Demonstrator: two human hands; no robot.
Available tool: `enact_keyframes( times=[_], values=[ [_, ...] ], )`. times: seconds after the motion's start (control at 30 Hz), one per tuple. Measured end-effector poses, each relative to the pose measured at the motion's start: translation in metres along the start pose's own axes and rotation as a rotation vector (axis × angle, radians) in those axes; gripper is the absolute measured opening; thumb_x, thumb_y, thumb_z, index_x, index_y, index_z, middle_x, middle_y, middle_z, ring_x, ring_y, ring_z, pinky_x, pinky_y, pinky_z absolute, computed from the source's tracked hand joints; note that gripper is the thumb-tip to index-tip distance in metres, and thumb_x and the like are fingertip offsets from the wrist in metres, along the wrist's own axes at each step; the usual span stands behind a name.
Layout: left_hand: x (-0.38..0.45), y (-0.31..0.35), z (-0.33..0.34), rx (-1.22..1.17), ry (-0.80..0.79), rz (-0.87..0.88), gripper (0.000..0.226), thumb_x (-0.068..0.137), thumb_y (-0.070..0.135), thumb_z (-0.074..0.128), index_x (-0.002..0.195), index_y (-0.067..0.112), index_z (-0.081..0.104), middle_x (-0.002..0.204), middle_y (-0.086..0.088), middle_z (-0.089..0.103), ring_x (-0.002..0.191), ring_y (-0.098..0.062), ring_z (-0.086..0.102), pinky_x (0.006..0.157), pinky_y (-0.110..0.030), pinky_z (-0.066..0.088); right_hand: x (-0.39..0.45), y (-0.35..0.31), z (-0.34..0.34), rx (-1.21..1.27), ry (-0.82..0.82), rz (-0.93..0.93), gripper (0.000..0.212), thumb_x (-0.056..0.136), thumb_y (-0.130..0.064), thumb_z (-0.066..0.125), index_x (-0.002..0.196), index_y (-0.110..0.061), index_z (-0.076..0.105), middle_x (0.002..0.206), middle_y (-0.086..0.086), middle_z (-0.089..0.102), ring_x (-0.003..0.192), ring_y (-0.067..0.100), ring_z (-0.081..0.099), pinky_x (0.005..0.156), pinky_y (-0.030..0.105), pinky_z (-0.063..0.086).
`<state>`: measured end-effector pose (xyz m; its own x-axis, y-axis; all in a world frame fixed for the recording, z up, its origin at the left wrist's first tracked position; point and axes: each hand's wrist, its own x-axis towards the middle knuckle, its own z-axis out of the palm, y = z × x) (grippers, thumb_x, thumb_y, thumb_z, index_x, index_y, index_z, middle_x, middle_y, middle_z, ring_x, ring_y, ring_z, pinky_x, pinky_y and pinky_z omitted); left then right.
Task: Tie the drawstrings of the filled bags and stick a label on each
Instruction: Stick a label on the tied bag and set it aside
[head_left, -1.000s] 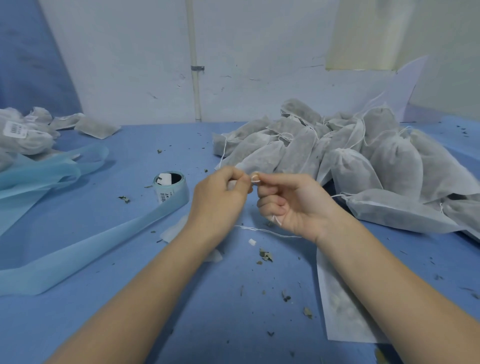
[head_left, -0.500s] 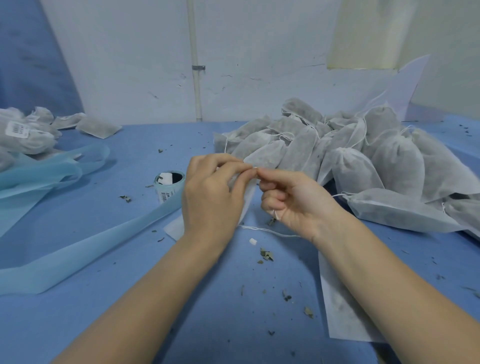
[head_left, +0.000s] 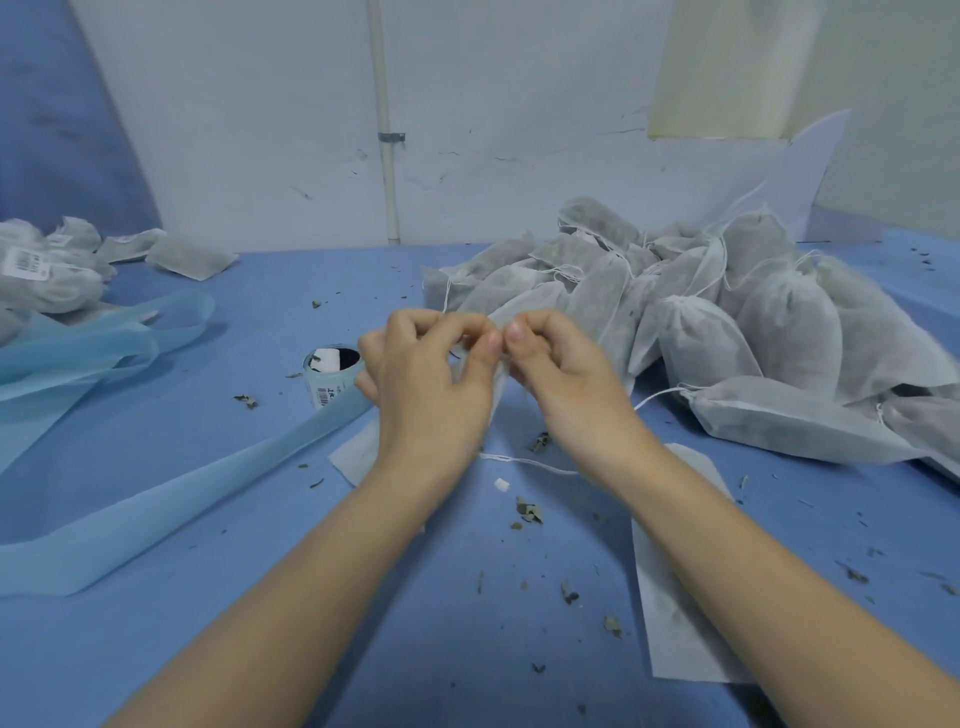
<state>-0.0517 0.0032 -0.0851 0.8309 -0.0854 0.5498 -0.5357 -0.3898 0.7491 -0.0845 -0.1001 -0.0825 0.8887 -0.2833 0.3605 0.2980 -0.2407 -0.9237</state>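
Note:
My left hand (head_left: 426, 379) and my right hand (head_left: 561, 374) meet at the table's middle, thumbs nearly touching, and both pinch the top of a white fabric bag (head_left: 358, 452) that is mostly hidden behind them. A thin white drawstring (head_left: 524, 461) trails on the table under my right wrist. A heap of filled white bags (head_left: 727, 322) with loose drawstrings lies at the right. The label roll (head_left: 332, 374) stands just left of my left hand, its blue backing strip (head_left: 171, 499) running off to the left.
Several labelled bags (head_left: 47, 270) lie at the far left by the wall. A flat empty bag (head_left: 670, 613) lies under my right forearm. Dried leaf crumbs (head_left: 527, 512) are scattered over the blue table (head_left: 260, 649). A white wall stands behind the table.
Both hands have moved a little up and away from me, with the bag's top now pinched between them. My right hand turned so that its thumb faces my left thumb.

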Motion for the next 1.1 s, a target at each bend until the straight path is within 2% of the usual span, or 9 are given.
enact_keyframes(
  times=[0.17,0.3,0.47,0.6,0.73,0.8,0.87,0.97,1.1],
  values=[
    [0.005,0.01,-0.005,-0.049,-0.086,-0.132,0.022,0.091,0.037,0.055,0.07,0.045,0.052,0.084,0.016,0.041,0.104,-0.011,0.031,0.094,-0.03,0.027,0.0,0.001,0.003,-0.05,0.048,-0.049,0.016,0.099,-0.025,0.049,0.084,-0.024,0.053,0.06,-0.017,0.059,0.066,0.004,0.056,0.072,0.027,0.043],
    [0.005,0.008,-0.005,0.056,0.031,-0.081,0.015,0.094,0.03,0.052,0.08,0.035,0.053,0.088,0.009,0.039,0.099,-0.01,0.025,0.086,-0.024,0.018,0.003,-0.001,-0.004,-0.173,0.081,-0.077,0.016,0.094,-0.032,0.058,0.078,-0.029,0.054,0.064,-0.014,0.054,0.069,0.008,0.053,0.072,0.026,0.042],
    [0.013,0.001,-0.013,0.114,0.134,-0.076,0.014,0.096,0.026,0.051,0.083,0.033,0.051,0.098,0.006,0.037,0.106,-0.013,0.028,0.073,-0.02,0.011,0.008,-0.004,-0.013,-0.226,0.093,-0.155,0.015,0.087,-0.028,0.068,0.072,-0.029,0.063,0.064,-0.016,0.059,0.064,0.001,0.05,0.063,0.013,0.037],
    [0.015,-0.001,-0.013,0.049,0.074,-0.068,0.014,0.094,0.027,0.053,0.082,0.033,0.052,0.1,0.005,0.039,0.106,-0.015,0.031,0.084,-0.021,0.02,0.013,-0.004,-0.014,-0.157,0.107,-0.155,0.014,0.084,-0.022,0.072,0.072,-0.028,0.069,0.06,-0.026,0.062,0.063,-0.008,0.055,0.067,0.006,0.038],
    [0.011,-0.004,-0.01,-0.208,-0.114,-0.215,0.019,0.084,0.041,0.066,0.093,0.031,0.053,0.095,0.008,0.046,0.088,-0.011,0.049,0.078,-0.023,0.04,0.017,0.005,-0.015,0.108,0.344,-0.034,0.006,0.083,-0.023,0.073,0.078,-0.027,0.072,0.072,-0.018,0.07,0.078,-0.002,0.065,0.081,0.019,0.048],
    [0.008,-0.003,-0.009,-0.423,-0.342,-0.453,0.049,0.073,0.053,0.071,0.109,0.023,0.057,0.102,0.002,0.062,0.082,-0.014,0.063,0.07,-0.026,0.049,0.02,0.007,-0.016,0.244,0.469,0.052,0.005,0.084,-0.024,0.073,0.079,-0.025,0.072,0.06,-0.02,0.065,0.061,-0.007,0.06,0.069,0.015,0.047],
    [0.002,-0.003,-0.004,-0.647,-0.521,-0.618,0.042,0.078,0.039,0.07,0.108,0.011,0.066,0.1,-0.007,0.072,0.076,-0.019,0.069,0.059,-0.027,0.054,0.024,0.008,-0.018,0.341,0.568,0.1,0.014,0.084,-0.023,0.072,0.071,-0.027,0.069,0.054,-0.021,0.063,0.056,-0.008,0.058,0.062,0.01,0.047],
    [-0.007,-0.001,0.007,-0.894,-0.468,-0.78,0.023,0.081,0.018,0.069,0.099,0.003,0.07,0.093,-0.012,0.074,0.077,-0.02,0.071,0.067,-0.03,0.06,0.024,0.011,-0.022,0.397,0.62,0.178,0.013,0.084,-0.025,0.073,0.072,-0.026,0.068,0.062,-0.018,0.064,0.072,0.002,0.062,0.078,0.02,0.053],
    [-0.004,-0.007,0.013,-0.899,-0.363,-0.791,0.034,0.083,0.027,0.068,0.106,0.002,0.068,0.098,-0.013,0.073,0.09,-0.023,0.071,0.086,-0.035,0.056,0.021,0.016,-0.023,0.378,0.407,0.204,0.006,0.084,-0.024,0.072,0.079,-0.023,0.073,0.081,-0.006,0.072,0.083,0.013,0.065,0.088,0.035,0.052]
  ],
)
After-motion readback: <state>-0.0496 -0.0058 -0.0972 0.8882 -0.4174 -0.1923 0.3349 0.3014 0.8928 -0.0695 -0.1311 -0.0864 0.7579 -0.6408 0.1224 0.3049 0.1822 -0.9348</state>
